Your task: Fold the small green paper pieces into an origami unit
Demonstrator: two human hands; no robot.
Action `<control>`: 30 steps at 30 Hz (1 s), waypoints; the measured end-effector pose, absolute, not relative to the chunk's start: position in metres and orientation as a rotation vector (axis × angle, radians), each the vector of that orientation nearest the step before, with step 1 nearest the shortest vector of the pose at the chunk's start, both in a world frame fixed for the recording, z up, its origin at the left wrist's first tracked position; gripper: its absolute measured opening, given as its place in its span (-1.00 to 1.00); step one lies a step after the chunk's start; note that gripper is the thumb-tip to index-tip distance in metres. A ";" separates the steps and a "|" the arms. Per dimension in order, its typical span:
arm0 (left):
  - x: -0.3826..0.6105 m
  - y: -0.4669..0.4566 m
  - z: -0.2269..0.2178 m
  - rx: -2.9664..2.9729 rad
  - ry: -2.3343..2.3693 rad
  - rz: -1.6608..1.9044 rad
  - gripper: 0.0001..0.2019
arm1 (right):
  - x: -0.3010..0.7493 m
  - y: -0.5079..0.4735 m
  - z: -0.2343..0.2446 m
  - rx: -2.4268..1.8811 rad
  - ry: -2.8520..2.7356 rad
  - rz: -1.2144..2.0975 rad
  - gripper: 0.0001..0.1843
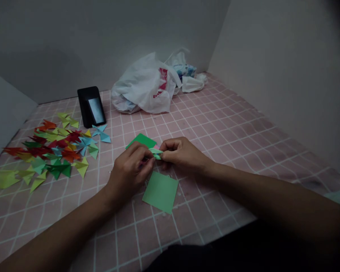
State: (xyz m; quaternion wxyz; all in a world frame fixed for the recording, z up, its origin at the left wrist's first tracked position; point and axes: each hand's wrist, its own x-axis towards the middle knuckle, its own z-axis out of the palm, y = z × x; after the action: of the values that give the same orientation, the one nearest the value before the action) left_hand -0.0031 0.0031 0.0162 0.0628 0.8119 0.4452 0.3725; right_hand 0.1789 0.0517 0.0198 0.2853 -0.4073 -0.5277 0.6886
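Note:
Between my two hands is a small folded piece of light green paper (156, 152), pinched from both sides. My left hand (133, 166) has its fingers curled, thumb and fingertips on the paper's left end. The right end sits between the thumb and bent forefinger of my right hand (178, 153). Just beyond my left fingers lies a darker green square of paper (143, 140), partly covered by that hand. A flat light green square (160, 192) rests on the cloth nearer to me, below the hands.
A heap of folded paper cranes (59, 145) in several colours spreads over the left side. Behind it a black phone (91, 107) leans tilted. A crumpled white plastic bag (147, 85) stands by the back wall. Pink checked cloth (229, 124) covers the surface, with walls around it.

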 end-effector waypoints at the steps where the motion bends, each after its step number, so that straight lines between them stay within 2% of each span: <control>1: -0.003 0.003 0.016 2.457 1.344 1.122 -0.86 | 0.179 0.052 0.019 -1.087 -1.420 1.849 -0.93; 10: -0.005 0.007 0.014 2.410 1.456 1.170 -0.86 | 0.177 0.046 0.017 -1.017 -1.571 1.720 -0.84; 20: -0.006 0.007 0.013 2.365 1.468 1.167 -0.88 | 0.177 0.045 0.015 -1.005 -1.784 1.532 -0.92; 26: -0.006 0.007 0.012 2.389 1.449 1.162 -0.88 | 0.177 0.047 0.012 -0.981 -1.612 1.660 -0.82; 30: -0.005 0.006 0.014 2.452 1.398 1.125 -0.90 | 0.176 0.048 0.011 -1.029 -1.473 1.777 -0.86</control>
State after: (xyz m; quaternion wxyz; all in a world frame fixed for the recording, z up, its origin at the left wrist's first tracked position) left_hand -0.0047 0.0064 0.0135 0.0516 0.8059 0.4596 0.3698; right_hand 0.1762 0.0477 0.0111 0.3021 -0.3882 -0.5556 0.6703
